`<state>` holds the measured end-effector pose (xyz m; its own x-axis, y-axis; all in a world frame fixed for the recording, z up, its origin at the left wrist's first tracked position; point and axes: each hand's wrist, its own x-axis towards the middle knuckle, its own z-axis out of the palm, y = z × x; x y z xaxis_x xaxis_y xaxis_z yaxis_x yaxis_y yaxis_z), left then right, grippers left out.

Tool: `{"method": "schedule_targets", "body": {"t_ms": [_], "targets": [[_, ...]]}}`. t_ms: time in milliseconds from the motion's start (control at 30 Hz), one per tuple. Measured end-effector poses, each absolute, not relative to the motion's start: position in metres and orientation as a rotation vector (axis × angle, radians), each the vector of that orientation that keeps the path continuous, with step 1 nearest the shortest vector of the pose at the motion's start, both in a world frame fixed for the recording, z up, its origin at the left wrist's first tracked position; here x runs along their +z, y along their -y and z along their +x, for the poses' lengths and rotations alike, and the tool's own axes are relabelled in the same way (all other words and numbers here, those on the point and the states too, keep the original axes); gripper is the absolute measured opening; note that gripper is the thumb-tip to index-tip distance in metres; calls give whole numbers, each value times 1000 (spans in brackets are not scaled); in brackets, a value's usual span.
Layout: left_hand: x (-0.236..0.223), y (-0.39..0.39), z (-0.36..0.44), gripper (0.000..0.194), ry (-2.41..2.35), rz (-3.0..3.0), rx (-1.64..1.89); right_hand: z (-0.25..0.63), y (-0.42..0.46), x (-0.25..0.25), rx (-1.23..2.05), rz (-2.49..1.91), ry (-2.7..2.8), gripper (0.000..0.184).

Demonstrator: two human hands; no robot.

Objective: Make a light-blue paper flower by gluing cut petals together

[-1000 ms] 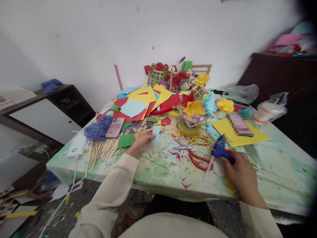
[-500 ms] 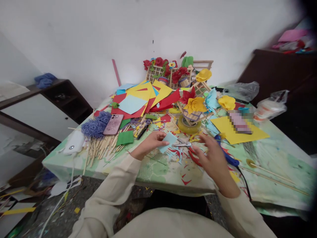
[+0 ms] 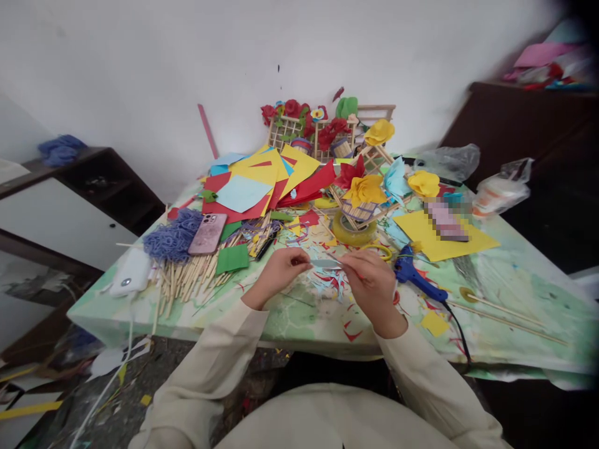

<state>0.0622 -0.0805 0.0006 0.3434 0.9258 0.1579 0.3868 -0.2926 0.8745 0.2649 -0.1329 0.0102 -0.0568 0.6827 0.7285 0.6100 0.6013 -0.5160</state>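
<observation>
A small piece of light blue paper (image 3: 326, 264) is seen nearly edge-on between my two hands above the table. Its left end is pinched by thumb and fingers of my left hand (image 3: 284, 269). My right hand (image 3: 371, 282) has its fingers closed at the paper's right end; a thin dark sliver beside those fingertips is too small to name. Light blue and red paper scraps (image 3: 333, 285) lie below. Part of a red handle (image 3: 397, 298) shows by my right hand, most of it hidden.
A blue glue gun (image 3: 420, 277) with a black cord lies right of my right hand. Behind stand a tape roll (image 3: 354, 232) and paper flowers (image 3: 367, 190). Bamboo sticks (image 3: 189, 284), blue yarn (image 3: 172, 236) and a pink phone (image 3: 208, 234) are at left. Coloured sheets (image 3: 244, 193) lie behind.
My right hand has moved left from above the red-handled scissors and closed at the blue paper. The paper has turned from facing the camera to nearly edge-on. The view has shifted slightly.
</observation>
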Motion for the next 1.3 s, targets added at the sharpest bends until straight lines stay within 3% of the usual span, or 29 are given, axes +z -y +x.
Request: {"method": "schedule_targets", "body": {"t_ms": [100, 233, 500, 900, 1033, 1300], "targets": [[-4, 78, 61, 24, -1178, 1576, 1014, 269, 142, 11, -228, -1009, 1744, 19], [-5, 86, 71, 52, -787, 968, 812, 264, 145, 6, -408, -916, 1841, 23], [-1, 91, 83, 25, -713, 880, 1004, 256, 144, -13, -320, -860, 2042, 20], [-29, 68, 66, 28, -979, 762, 1144, 320, 116, -11, -147, -1875, 2304, 26], [-26, 70, 67, 33, -949, 737, 1171, 324, 116, -19, -105, -1909, 2423, 23], [-26, 68, 65, 32, -948, 609, 1236, 325, 102, -11, -142, -1696, 2377, 34]]}}
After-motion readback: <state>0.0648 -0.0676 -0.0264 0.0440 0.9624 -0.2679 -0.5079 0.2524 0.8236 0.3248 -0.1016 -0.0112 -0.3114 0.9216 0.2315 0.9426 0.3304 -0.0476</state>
